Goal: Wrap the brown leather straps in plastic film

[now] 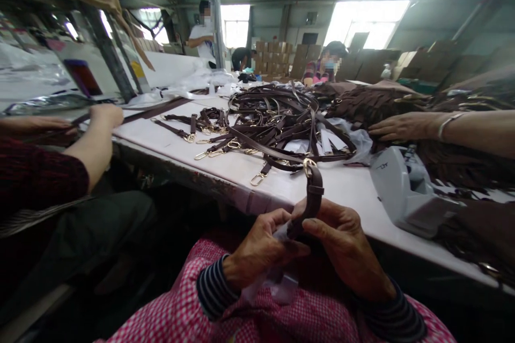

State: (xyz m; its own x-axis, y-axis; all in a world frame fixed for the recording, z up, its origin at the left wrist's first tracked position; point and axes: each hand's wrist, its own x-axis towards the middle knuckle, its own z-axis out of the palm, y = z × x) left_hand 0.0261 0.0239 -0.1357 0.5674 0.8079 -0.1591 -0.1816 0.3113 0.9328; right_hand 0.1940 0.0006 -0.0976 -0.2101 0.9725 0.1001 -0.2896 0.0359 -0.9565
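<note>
A dark brown strap (314, 191) with a gold buckle rises from between my two hands, in front of the table edge. My left hand (263, 249) pinches its lower end together with a piece of clear plastic (282, 231). My right hand (348, 241) has thumb and fingers closed on the same strap from the other side. The strap's far part seems to run back toward a tangled pile of brown straps (273, 118) on the table. Several gold clips (258, 178) hang from strap ends near the front edge.
The white table (350, 185) carries a grey-white dispenser (402, 193) at right, beside brown fringed pieces (378, 104). Another person's hand (396, 127) rests there. At left, a person's hands (105, 115) hold a long strap. People and cartons (273, 56) stand behind.
</note>
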